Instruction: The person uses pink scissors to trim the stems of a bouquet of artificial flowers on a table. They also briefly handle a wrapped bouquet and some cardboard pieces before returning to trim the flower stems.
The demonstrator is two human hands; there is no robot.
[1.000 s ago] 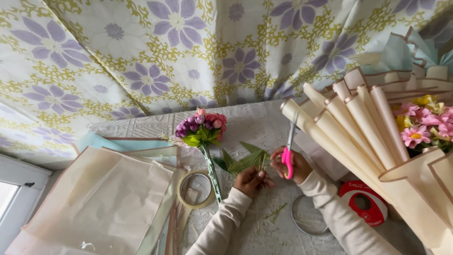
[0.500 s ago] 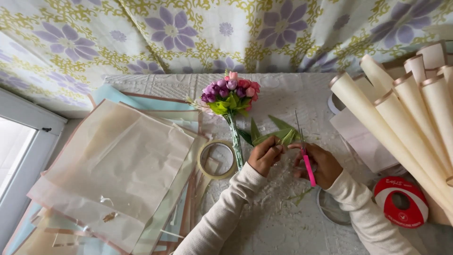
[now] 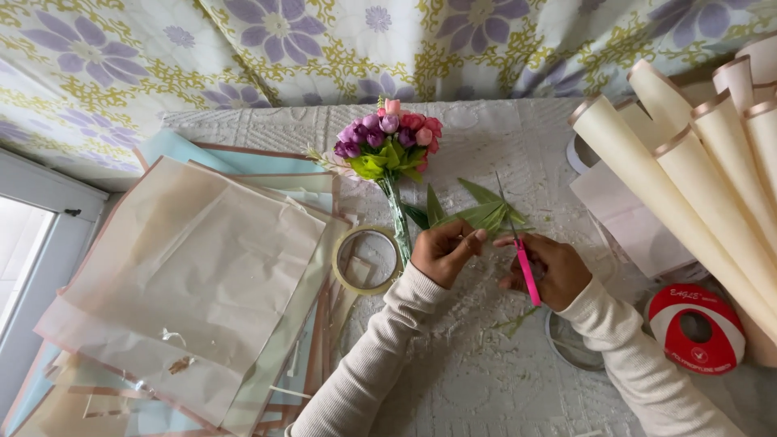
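The left hand (image 3: 441, 252) pinches green leaves (image 3: 484, 214); the right hand (image 3: 550, 271) grasps pink scissors (image 3: 524, 263) at them, right of the bouquet (image 3: 387, 142).

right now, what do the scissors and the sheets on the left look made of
Scissors: thin grey blades, probably metal, with a glossy pink handle, likely plastic, in the right hand. Sheets: pale beige, creased and slightly see-through with pink edges, probably matte wrapping paper or film.

Pink-handled scissors (image 3: 526, 271) are sitting by green leaves (image 3: 477, 212), a purple-and-pink bouquet (image 3: 387, 137) is glowing against the white textured surface (image 3: 486, 380), and that purple-flower curtain (image 3: 243, 48) is hanging behind.
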